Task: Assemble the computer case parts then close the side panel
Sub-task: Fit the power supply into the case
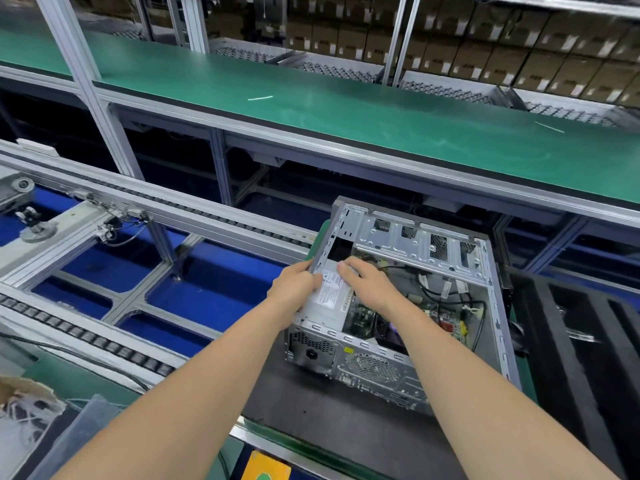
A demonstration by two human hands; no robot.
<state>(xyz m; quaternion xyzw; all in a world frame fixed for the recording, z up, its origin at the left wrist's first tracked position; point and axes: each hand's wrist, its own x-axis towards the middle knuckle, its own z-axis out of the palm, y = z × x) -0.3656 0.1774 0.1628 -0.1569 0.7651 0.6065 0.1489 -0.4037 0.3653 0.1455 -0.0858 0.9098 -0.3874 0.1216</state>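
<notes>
1. Case count: one computer case [426,358], bare metal, lying flat with open side up, on dark mat [311,403] at near bench edge.
2. One power supply [329,303], silver box with white label, seated inside case at left near corner, just beside green motherboard [362,320].
3. Two bare hands, both on power supply. Left hand [298,285]: fingers curled round its left side at case wall, thumb on labelled top. Right hand [363,282]: fingers nearly straight and close together, pressing flat on top toward far end.
4. Several cables [445,289], black and white, loose across case interior; number not countable.
5. One black slotted foam tray [588,358] just right of case.
6. Surface beyond case: long green bench top [346,112], carrying two thin white strips [260,97], well apart.
7. Two roller conveyor rails [86,337] to left, blue panels [207,296] showing between frame members.
8. Room: aluminium-frame racks behind, stacked cardboard boxes [519,53], too many to count.
</notes>
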